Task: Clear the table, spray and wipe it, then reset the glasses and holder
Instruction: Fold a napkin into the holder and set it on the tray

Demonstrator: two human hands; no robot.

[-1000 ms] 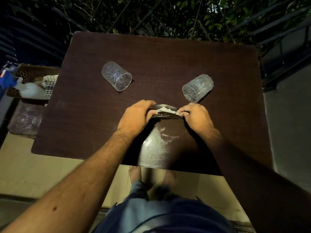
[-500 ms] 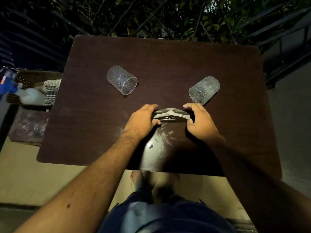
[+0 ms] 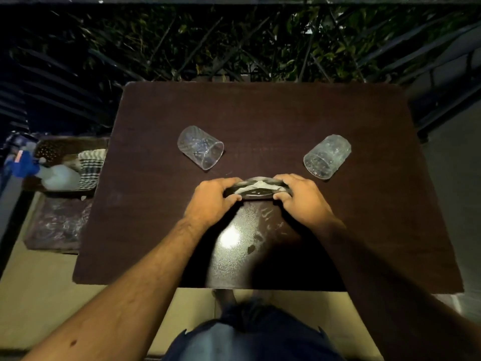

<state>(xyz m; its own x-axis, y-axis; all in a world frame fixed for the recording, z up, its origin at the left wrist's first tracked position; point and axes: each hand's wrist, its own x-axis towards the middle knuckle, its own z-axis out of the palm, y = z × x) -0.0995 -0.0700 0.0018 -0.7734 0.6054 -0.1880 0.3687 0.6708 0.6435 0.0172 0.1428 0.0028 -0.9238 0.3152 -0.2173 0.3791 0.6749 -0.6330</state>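
Both the left hand [image 3: 212, 199] and right hand [image 3: 299, 196] grasp the holder [image 3: 256, 190] on the table [image 3: 260, 113], glasses [image 3: 200, 147] apparently reset already, so the task looks nearly finished.

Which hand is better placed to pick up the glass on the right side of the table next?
The right hand, probably. It grips the right end of the holder, and the right glass sits just beyond its fingers. The left hand would have to cross over the holder.
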